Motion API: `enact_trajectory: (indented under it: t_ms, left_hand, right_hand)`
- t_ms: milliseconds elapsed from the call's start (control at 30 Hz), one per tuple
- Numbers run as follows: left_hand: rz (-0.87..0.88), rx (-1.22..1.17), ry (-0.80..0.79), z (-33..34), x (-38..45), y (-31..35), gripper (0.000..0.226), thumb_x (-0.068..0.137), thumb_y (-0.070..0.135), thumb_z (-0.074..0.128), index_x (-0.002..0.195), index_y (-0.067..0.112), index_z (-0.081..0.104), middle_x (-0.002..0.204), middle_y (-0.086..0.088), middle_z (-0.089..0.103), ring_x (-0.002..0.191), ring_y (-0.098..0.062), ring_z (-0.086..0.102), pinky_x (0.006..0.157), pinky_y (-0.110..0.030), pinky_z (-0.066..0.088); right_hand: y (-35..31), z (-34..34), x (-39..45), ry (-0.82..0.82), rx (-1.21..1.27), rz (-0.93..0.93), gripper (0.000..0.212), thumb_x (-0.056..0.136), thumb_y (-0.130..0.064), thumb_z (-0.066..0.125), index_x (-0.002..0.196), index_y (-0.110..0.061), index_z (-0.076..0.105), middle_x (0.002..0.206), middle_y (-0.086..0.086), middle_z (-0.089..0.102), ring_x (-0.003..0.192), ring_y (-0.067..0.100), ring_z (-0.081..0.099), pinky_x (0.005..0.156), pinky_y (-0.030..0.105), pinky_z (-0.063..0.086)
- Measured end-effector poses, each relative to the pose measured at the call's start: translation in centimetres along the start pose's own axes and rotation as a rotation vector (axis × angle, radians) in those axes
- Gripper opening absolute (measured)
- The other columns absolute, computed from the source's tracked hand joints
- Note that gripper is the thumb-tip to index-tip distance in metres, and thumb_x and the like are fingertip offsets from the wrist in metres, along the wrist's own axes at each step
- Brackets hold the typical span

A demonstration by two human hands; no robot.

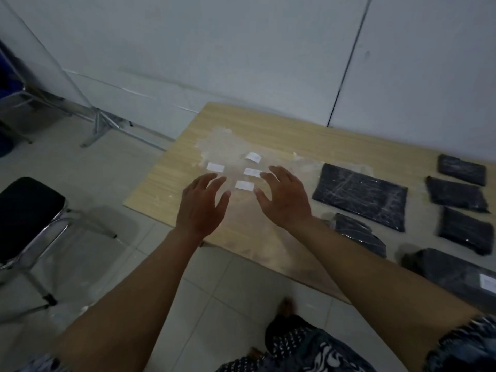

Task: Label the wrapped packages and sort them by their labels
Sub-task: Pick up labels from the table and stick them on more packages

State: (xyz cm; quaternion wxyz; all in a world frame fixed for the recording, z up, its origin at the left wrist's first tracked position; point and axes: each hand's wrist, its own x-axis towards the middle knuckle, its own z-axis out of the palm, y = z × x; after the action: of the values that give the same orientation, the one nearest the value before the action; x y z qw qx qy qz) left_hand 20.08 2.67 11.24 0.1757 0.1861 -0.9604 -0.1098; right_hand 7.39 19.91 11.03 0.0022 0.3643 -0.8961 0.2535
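Observation:
Several small white labels lie on the left part of the wooden table (281, 135), among them one at the far left (215, 167) and one nearest me (244, 185). My left hand (202, 204) and my right hand (285, 196) hover just above them, fingers spread, holding nothing. Black wrapped packages lie to the right: a large flat one (361, 196), a smaller one by my right forearm (359, 233), and several at the right edge (467, 230). The package at the lower right (456, 272) carries a white label (487, 281).
A black-seated metal chair (29, 216) stands on the tiled floor to the left. A metal stand's legs (99, 127) sit near the white wall behind the table. My foot and patterned clothing show at the bottom.

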Motion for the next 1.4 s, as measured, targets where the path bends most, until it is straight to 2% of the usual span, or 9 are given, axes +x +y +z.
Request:
enact_trajectory:
  t_ms: [200,400,533,600,767,1000,1200,1300,1400]
  left_hand:
    - [0.015,-0.006,-0.084,4.1,3.6,-3.1,0.040,0.092,0.035,0.058,0.127,0.017,0.059,0.131,-0.010,0.058,0.123,-0.028,0.052,0.095,-0.046,0.046]
    - [0.038,-0.044,-0.220,8.8,6.3,-4.9,0.039,0.090,0.032,0.062,0.125,0.016,0.060,0.130,-0.010,0.059,0.123,-0.028,0.053,0.096,-0.045,0.045]
    - [0.071,-0.066,-0.318,11.5,7.5,-5.6,0.040,0.088,0.032,0.063,0.125,0.017,0.060,0.130,-0.010,0.059,0.121,-0.028,0.053,0.096,-0.045,0.047]
    - [0.085,-0.088,-0.366,12.7,7.9,-6.0,0.041,0.087,0.032,0.063,0.125,0.017,0.060,0.131,-0.010,0.059,0.122,-0.029,0.053,0.097,-0.045,0.046]
    - [0.217,-0.077,-0.404,14.8,9.8,-6.6,0.048,0.086,0.037,0.047,0.126,0.014,0.057,0.135,-0.010,0.055,0.126,-0.030,0.051,0.099,-0.045,0.045]
    - [0.332,-0.043,-0.451,16.2,10.5,-7.5,0.044,0.088,0.036,0.047,0.125,0.015,0.058,0.138,-0.004,0.053,0.130,-0.026,0.046,0.102,-0.048,0.038]
    - [0.392,-0.070,-0.398,16.4,10.8,-8.5,0.036,0.090,0.041,0.049,0.111,0.018,0.067,0.118,-0.003,0.065,0.111,-0.027,0.059,0.098,-0.045,0.039]
    - [0.416,-0.084,-0.405,16.3,11.1,-8.3,0.040,0.087,0.043,0.048,0.113,0.017,0.066,0.111,-0.004,0.067,0.101,-0.027,0.061,0.091,-0.042,0.041]
    - [0.374,-0.127,-0.433,16.5,11.5,-8.3,0.042,0.083,0.044,0.055,0.115,0.019,0.065,0.108,-0.003,0.066,0.098,-0.027,0.061,0.084,-0.040,0.043]
  right_hand:
    - [1.6,4.2,4.0,-0.080,-0.026,0.061,0.050,0.097,-0.047,0.049,0.141,-0.023,0.048,0.153,0.003,0.041,0.144,0.023,0.031,0.119,0.042,0.025]
    - [3.4,8.0,6.2,-0.175,-0.014,0.106,0.048,0.096,-0.041,0.053,0.140,-0.022,0.049,0.152,0.003,0.043,0.142,0.022,0.034,0.117,0.039,0.025]
    - [4.4,10.2,6.7,-0.160,-0.020,0.144,0.045,0.091,-0.037,0.058,0.130,-0.016,0.058,0.138,0.008,0.056,0.129,0.027,0.050,0.108,0.046,0.042]
    - [4.8,11.5,6.6,-0.189,-0.023,0.191,0.049,0.086,-0.039,0.061,0.129,-0.015,0.058,0.135,0.008,0.057,0.126,0.028,0.052,0.103,0.047,0.045]
    - [5.0,13.4,7.1,-0.259,-0.040,0.326,0.056,0.084,-0.041,0.061,0.133,-0.015,0.053,0.141,0.008,0.051,0.133,0.027,0.045,0.107,0.048,0.039]
    - [4.2,15.1,6.7,-0.245,-0.089,0.390,0.059,0.085,-0.038,0.057,0.136,-0.009,0.049,0.147,0.013,0.043,0.138,0.030,0.037,0.113,0.049,0.031]
    - [4.1,15.7,6.4,-0.246,-0.101,0.413,0.057,0.092,-0.043,0.049,0.140,-0.012,0.045,0.153,0.012,0.037,0.144,0.027,0.029,0.118,0.049,0.024]
    - [3.9,16.0,6.0,-0.238,-0.107,0.423,0.056,0.093,-0.043,0.049,0.141,-0.013,0.047,0.154,0.012,0.036,0.145,0.028,0.029,0.118,0.050,0.023]
    - [3.8,16.0,5.8,-0.196,-0.066,0.450,0.057,0.092,-0.043,0.051,0.141,-0.014,0.048,0.152,0.011,0.040,0.143,0.027,0.032,0.117,0.049,0.027]
